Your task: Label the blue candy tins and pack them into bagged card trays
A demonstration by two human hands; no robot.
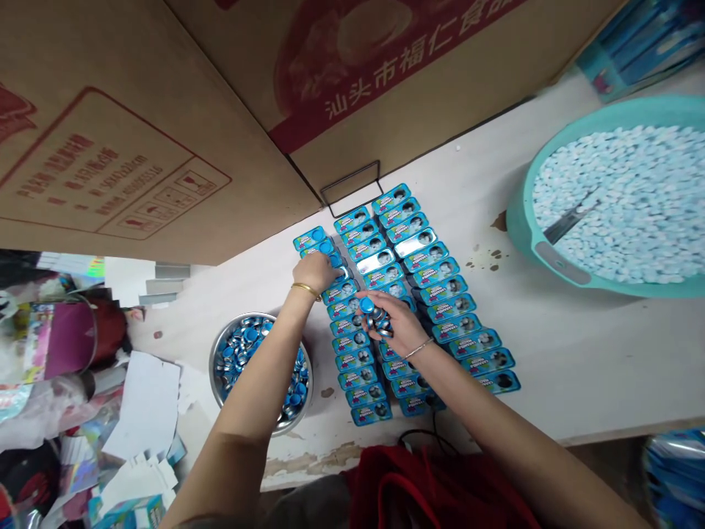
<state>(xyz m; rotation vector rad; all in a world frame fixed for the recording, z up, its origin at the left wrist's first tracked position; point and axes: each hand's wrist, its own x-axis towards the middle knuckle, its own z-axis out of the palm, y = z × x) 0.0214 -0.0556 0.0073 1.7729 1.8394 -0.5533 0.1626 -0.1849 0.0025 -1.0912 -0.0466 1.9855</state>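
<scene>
White papers lie among the clutter at far left, below a cardboard box. Near my left forearm stands a metal bowl full of blue caps. My left hand has its fingers bent down onto the left row of tins, near the row's far end; I can't tell whether they grip anything. My right hand is curled round a handful of caps, above the middle row. Beyond the right row, a green basin holds white pellets.
</scene>
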